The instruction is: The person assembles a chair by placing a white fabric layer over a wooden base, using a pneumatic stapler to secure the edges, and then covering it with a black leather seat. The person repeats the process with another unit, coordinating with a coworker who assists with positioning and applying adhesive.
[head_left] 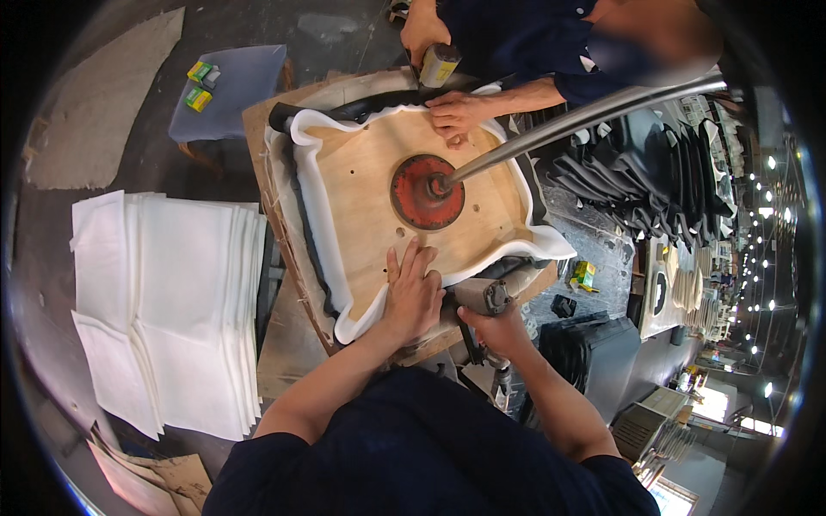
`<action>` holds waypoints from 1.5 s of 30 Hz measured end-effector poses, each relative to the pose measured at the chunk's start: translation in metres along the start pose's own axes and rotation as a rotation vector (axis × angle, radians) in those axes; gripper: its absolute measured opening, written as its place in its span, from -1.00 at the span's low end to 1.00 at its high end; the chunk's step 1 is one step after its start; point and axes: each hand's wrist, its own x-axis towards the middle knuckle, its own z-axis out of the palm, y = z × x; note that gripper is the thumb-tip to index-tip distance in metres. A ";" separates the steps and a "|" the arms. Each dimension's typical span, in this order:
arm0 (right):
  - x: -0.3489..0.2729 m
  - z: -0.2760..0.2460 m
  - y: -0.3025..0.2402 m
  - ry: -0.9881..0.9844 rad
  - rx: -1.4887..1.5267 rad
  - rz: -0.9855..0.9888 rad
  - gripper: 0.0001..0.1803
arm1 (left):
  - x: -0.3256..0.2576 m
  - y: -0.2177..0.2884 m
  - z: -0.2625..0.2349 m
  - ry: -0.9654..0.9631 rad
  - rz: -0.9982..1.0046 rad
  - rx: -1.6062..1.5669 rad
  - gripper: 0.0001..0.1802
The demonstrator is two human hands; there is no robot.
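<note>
While the left hand (413,292) lies flat, fingers spread, on the white foam lining (357,316) at the plywood seat panel's (361,185) near edge, the right hand (490,325) is closed around a staple gun (478,297) beside it. Fastening appears underway; the next staple needs taut lining.

Dark grey concrete floor (129,163), worn and stained. A brown sheet (103,95) lies flat on it at upper left. A stack of white sheets (172,318) sits at left, edges fanned. A small grey-topped stool (232,86) carries green and yellow boxes (200,86). At right, a row of black moulded shells (671,181) stands on edge. Rows of small ceiling lights (761,249) recede along the far right.
</note>
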 end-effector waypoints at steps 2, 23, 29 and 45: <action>-0.002 -0.001 -0.002 0.000 0.028 -0.004 -0.58 | -0.002 -0.008 -0.003 -0.011 0.042 -0.039 -0.86; -0.006 0.013 0.004 0.022 0.057 0.029 -0.67 | -0.017 0.000 -0.032 -0.152 -0.140 0.152 -0.06; -0.023 0.020 -0.009 0.006 0.141 0.018 -0.70 | -0.015 -0.001 -0.035 -0.203 -0.188 0.225 0.17; -0.020 0.030 -0.002 -0.011 0.132 0.038 -0.63 | -0.010 -0.006 -0.042 -0.243 -0.198 0.139 0.15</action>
